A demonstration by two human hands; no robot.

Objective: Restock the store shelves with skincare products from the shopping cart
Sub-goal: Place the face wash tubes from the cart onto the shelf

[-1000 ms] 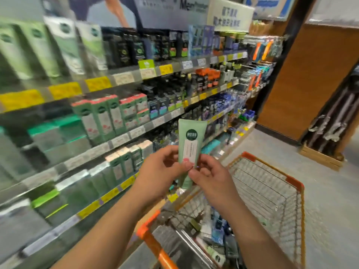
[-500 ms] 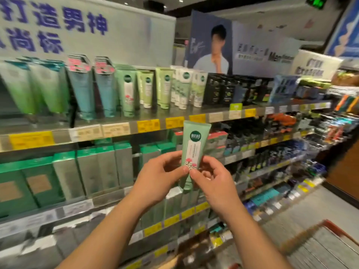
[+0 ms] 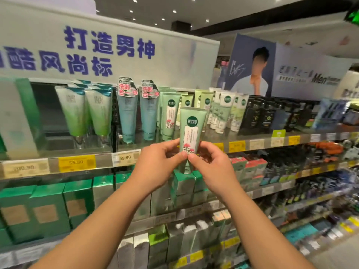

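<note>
- Hands meet at centre frame: the left hand point(image 3: 161, 164) and the right hand point(image 3: 210, 166) both pinch the lower part of a pale green tube point(image 3: 191, 133), thumbs and fingertips closed on it, cap end down and label facing the camera.
- Tube sits upright in front of the top shelf point(image 3: 213, 137), just at 4 o'clock from a matching tube point(image 3: 169, 117) that stands cap-down in a row of like products.
- Step in hand, as it appears, is matching the product to its row; the tube likely belongs beside or in front of its twin at 11 o'clock from the hands.
- Placement would go best with the tube kept vertical, set cap-first on the shelf with the label outward, and one hand freed to steady the neighbours, which look liable to topple in a chain.
- Yellow price tags point(image 3: 76, 162) line the shelf edge at 9 o'clock; teal tubes point(image 3: 127, 117) with red promotional toppers stand behind them.
- Green boxes point(image 3: 46, 208) fill the shelf below, at 7 o'clock; black packs point(image 3: 254, 113) sit at 2 o'clock on the top shelf.
- White header sign point(image 3: 108, 51) with blue characters spans 12 o'clock, a poster point(image 3: 252, 70) lies at 1 o'clock, and ceiling spotlights glow beyond.
- Shopping cart is out of view.
</note>
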